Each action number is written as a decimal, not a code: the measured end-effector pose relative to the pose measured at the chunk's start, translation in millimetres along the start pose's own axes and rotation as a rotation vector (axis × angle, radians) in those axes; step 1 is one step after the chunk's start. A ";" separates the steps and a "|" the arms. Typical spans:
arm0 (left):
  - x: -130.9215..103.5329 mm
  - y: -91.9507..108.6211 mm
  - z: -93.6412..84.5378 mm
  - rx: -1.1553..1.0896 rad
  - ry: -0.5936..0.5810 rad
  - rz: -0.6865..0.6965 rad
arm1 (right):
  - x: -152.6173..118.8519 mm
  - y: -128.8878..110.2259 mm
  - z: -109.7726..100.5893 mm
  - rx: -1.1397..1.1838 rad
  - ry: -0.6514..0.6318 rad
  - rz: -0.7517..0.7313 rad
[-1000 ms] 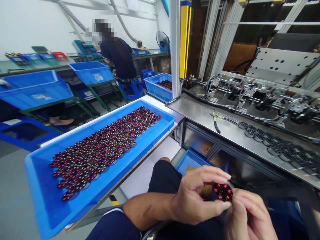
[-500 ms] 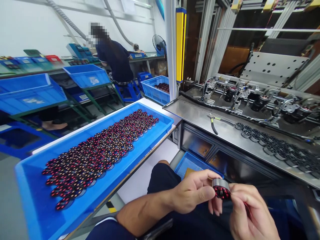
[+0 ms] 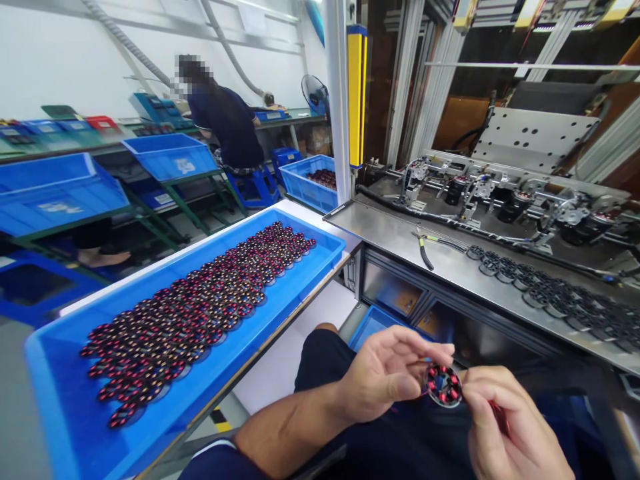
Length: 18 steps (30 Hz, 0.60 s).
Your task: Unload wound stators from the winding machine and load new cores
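In front of my lap is a round motor stator (image 3: 443, 385) with red wire windings inside a thin grey ring. Its wound face is turned toward me. My left hand (image 3: 383, 377) holds it at the left edge between thumb and fingers, the index finger stretched above it. Pinched at the right edge is my right hand (image 3: 507, 413), with a bundle of thin red wire (image 3: 500, 419) showing between its curled fingers. The fingertips hide where that wire meets the stator.
At left, a blue tray (image 3: 55, 387) holds rows of similar stators (image 3: 200, 313). Cutting pliers (image 3: 424, 248) and many dark rings (image 3: 545, 287) lie on the metal bench (image 3: 385, 223). Behind stands a machine with fixtures (image 3: 515, 200). A seated person (image 3: 225, 127) works farther back.
The stator has tilted so its wound face shows more fully and the ring's side less. My left index finger has straightened over it. The view has shifted slightly.
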<state>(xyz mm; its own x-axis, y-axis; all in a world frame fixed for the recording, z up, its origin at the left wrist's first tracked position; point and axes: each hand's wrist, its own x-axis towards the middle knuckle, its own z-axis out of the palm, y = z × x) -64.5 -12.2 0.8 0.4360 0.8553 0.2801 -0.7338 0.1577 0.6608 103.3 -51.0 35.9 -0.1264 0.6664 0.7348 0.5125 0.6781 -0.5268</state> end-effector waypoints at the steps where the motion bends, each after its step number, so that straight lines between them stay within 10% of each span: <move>1: 0.1 -1.6 -1.3 -0.002 -0.013 -0.071 | 1.8 0.3 -2.5 -0.023 -0.025 -0.045; 8: -1.3 -12.4 -6.8 -0.038 -0.262 -0.315 | 7.2 -1.4 -12.9 -0.114 -0.065 -0.178; 12: -5.5 -11.6 -1.6 0.124 -0.136 -0.154 | -2.9 -5.8 0.4 -0.012 0.062 0.032; 18: -7.4 0.1 -1.4 0.942 -0.051 0.368 | -17.8 -0.9 23.0 0.484 0.157 0.574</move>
<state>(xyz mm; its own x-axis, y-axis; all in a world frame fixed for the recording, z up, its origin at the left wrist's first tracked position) -68.6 -17.9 -2.1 0.3039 0.7466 0.5918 -0.1267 -0.5839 0.8019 85.6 -56.4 13.4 0.1879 0.9278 0.3222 0.0279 0.3229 -0.9460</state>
